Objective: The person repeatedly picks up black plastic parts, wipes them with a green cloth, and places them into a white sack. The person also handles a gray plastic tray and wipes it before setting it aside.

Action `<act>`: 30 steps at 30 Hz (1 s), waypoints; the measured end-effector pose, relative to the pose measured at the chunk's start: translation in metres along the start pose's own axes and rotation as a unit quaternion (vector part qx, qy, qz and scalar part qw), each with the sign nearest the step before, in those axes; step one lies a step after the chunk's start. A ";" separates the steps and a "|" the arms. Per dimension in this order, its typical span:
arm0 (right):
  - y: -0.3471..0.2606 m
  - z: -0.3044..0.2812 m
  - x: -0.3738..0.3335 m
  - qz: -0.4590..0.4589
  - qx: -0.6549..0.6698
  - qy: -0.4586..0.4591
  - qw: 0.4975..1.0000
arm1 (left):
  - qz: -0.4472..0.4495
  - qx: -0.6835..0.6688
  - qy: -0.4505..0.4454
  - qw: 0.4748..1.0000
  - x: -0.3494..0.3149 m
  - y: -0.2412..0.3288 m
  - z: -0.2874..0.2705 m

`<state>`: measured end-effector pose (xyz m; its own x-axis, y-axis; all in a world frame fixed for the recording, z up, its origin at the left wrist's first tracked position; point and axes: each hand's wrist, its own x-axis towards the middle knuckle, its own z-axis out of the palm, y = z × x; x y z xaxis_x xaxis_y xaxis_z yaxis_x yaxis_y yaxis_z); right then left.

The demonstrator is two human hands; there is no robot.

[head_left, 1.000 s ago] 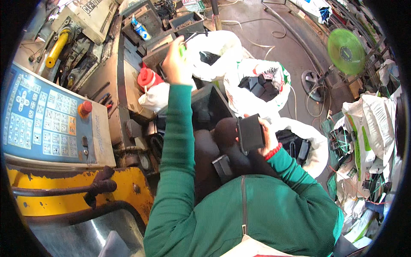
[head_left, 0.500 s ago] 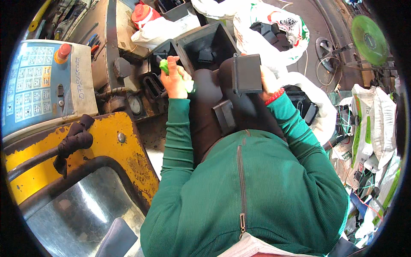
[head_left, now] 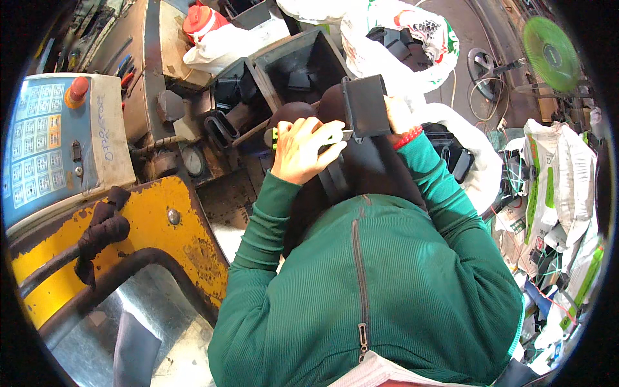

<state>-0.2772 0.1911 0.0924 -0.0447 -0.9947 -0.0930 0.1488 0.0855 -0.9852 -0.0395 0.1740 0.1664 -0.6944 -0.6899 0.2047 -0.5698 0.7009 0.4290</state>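
My left hand [head_left: 302,148] is closed around a green utility knife [head_left: 331,137], mostly hidden by the fingers. Its blade tip meets the left edge of a black rectangular plastic box [head_left: 368,106]. That box is held up over my knees by my right hand [head_left: 400,116], which grips its right side; some of those fingers are hidden behind it. Across my thighs lies another black plastic piece [head_left: 333,180], partly covered by the left hand.
Beyond my knees stands a dark open bin [head_left: 316,48] with black pieces inside. White sacks [head_left: 477,151] holding black parts lie to the right, near a green fan [head_left: 551,55]. At left are a blue control panel [head_left: 48,142] and a yellow machine cover [head_left: 151,226].
My left hand has moved right and slightly nearer, bringing the knife from beside the bin to the box's left edge. My right hand still holds the box, little moved.
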 end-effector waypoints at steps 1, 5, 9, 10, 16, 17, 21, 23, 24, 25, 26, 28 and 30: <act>0.002 0.005 -0.002 0.115 0.218 0.043 0.968 | 0.005 -0.006 0.015 1.000 0.001 -0.001 0.004; -0.004 0.013 -0.002 0.077 0.101 0.090 0.988 | 0.013 -0.020 0.042 0.999 0.006 -0.008 0.015; -0.005 0.012 0.002 0.119 0.133 0.076 0.981 | 0.021 -0.015 0.047 0.999 0.012 -0.013 0.018; -0.005 0.010 0.002 0.109 0.125 0.066 0.984 | 0.025 -0.014 0.029 0.999 0.014 -0.014 0.016; 0.008 0.001 0.009 0.012 -0.127 -0.011 0.992 | 0.033 0.050 0.020 0.998 0.034 -0.027 0.015; -0.001 0.011 0.004 0.114 0.066 0.020 0.991 | 0.035 0.044 0.033 0.998 0.041 -0.035 0.013; 0.007 0.000 0.008 0.105 0.065 -0.007 0.992 | 0.014 0.119 0.062 0.991 0.062 -0.056 0.019; -0.001 0.007 0.001 0.139 0.040 -0.042 0.989 | -0.073 0.105 0.025 0.992 0.071 -0.078 0.013; 0.003 0.002 0.002 0.106 0.019 -0.052 0.993 | -0.109 0.085 0.027 0.990 0.078 -0.083 0.008; 0.006 -0.003 0.003 0.072 -0.003 -0.062 0.996 | -0.111 0.043 0.037 0.992 0.076 -0.082 0.006; 0.011 -0.003 0.002 0.066 0.027 -0.050 0.996 | -0.113 0.000 0.046 0.993 0.070 -0.078 0.004; 0.016 -0.008 0.006 -0.019 -0.065 -0.072 0.995 | -0.037 -0.062 0.059 0.996 0.060 -0.048 -0.001; 0.029 -0.022 0.015 -0.175 -0.296 -0.137 0.929 | 0.015 0.025 0.019 0.999 0.051 -0.016 -0.010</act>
<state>-0.2949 0.1802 0.0596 0.2769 -0.9379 0.2088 -0.4013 -0.3103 -0.8618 -0.0612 0.1255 0.1792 -0.6944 -0.6748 0.2500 -0.5713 0.7282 0.3787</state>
